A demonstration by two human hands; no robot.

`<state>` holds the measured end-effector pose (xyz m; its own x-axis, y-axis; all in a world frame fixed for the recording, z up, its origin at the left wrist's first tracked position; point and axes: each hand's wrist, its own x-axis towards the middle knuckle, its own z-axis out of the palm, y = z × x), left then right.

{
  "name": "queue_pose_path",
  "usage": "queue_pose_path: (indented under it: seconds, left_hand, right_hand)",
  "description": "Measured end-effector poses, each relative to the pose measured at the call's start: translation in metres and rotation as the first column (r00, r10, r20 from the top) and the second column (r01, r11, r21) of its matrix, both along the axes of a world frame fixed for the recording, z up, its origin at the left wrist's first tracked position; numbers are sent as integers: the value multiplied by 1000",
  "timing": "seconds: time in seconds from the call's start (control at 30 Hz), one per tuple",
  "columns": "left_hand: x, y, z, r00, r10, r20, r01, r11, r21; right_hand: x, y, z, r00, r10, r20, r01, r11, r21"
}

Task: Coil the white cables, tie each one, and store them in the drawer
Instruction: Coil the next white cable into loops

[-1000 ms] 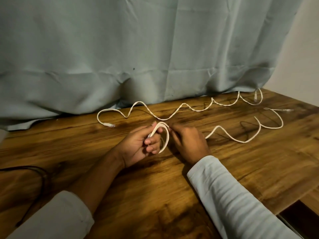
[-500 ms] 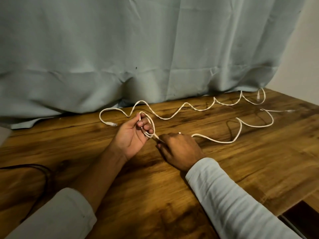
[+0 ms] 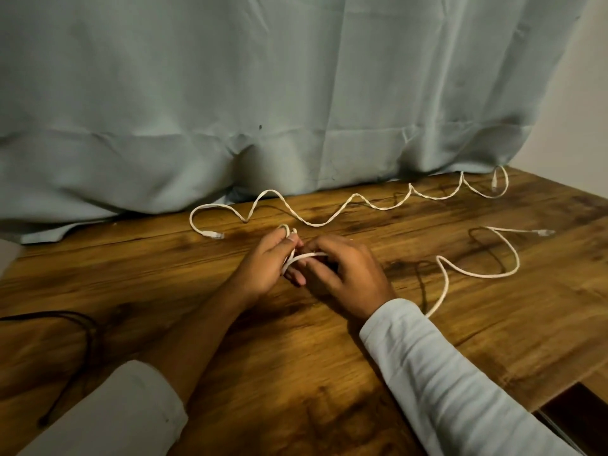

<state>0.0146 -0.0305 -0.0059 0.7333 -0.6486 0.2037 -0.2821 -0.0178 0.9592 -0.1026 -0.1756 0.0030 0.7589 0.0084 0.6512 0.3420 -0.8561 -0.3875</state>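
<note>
White cable loops sit pinched in the left hand. Right hand fingers curl round its strand, touching the left.

The wooden table bears a wavy cable just before the curtain, a second cable farther from it, and a black cord farthest.
</note>
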Motion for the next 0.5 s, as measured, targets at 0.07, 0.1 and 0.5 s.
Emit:
queue_pose_path:
  seconds: [0.07,0.1,0.5]
  left_hand:
    - [0,0,2,997,-77,-3,77,997,23]
    - [-1,0,3,995,-97,12,96,994,49]
    - [-19,3,14,869,-421,-261,397,907,-139]
  right_hand:
    - [1,-8,-1,999,-18,42,18,1000,8]
    - [1,-10,-1,998,-33,53,34,999,-17]
    - [3,-24,7,959,-279,-44,268,949,-167]
